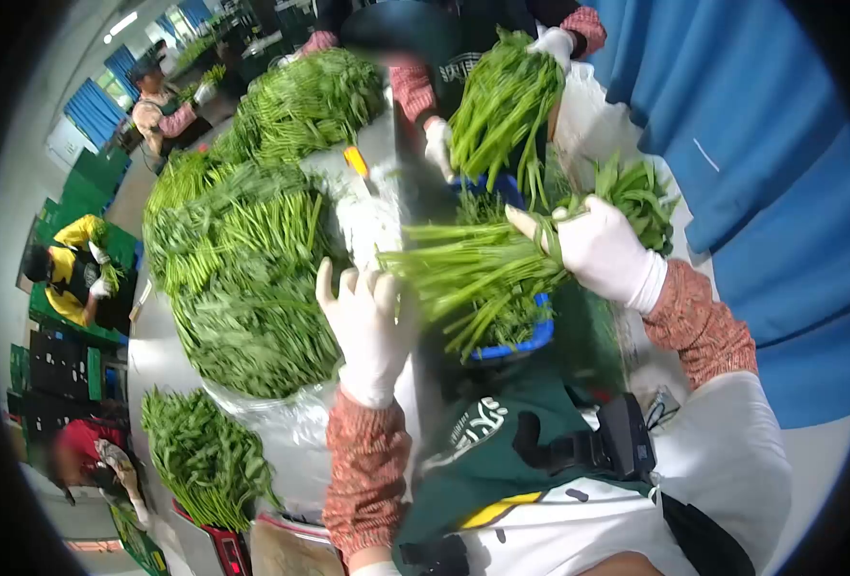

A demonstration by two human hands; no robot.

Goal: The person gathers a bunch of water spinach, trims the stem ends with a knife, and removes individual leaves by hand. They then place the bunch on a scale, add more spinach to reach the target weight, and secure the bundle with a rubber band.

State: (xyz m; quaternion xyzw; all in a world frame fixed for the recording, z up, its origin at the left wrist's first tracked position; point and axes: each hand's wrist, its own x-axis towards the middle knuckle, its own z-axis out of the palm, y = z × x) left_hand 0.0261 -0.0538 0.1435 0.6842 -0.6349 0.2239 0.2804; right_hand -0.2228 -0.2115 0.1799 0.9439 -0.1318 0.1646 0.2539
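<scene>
My right hand (609, 252), in a white glove, is closed round a bunch of leafy green stalks (483, 269). The cut ends point left and the leaves stick out on the right. My left hand (369, 322), also gloved, is raised just left of the stalk ends, its fingers apart and holding nothing. Below the bunch is a blue-rimmed basket (540, 336) with greens inside. Left of my left hand, large heaps of greens (242, 278) lie on the metal table (161, 350).
Across from me a co-worker's gloved hands (438, 146) hold another bunch (507, 106). A yellow-orange tool (356, 161) lies on the table. More greens (204, 456) rest on a red-edged scale at lower left. A blue curtain (761, 173) hangs at right. Other people work at far left.
</scene>
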